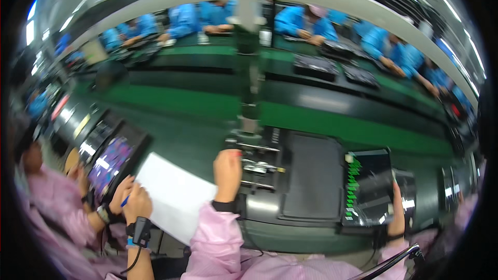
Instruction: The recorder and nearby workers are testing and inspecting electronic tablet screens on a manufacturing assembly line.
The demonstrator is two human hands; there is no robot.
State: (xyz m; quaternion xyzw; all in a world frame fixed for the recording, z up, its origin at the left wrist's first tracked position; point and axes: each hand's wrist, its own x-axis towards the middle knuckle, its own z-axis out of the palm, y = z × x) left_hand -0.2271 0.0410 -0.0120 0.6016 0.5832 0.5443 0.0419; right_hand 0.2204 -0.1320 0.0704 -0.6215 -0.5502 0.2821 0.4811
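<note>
My left hand (227,175), a black strap at its wrist, is closed at the left side of a metal clamp fixture (259,167) with silver rods. What its fingers grip, if anything, is hidden. Beside the fixture lies a flat dark grey plate (313,176) with a raised rim. On the right, a dark tablet-like panel (369,186) shows green marks along its left side. My right hand (397,210) grips this panel by its right edge, thumb upright along it and the other fingers out of sight.
White paper (174,192) lies left of my left hand. A co-worker's hand (137,205) holds a blue pen near it, beside a purple-lit screen (110,165). A vertical post (249,72) rises behind the fixture. People in blue work across the green bench (181,119).
</note>
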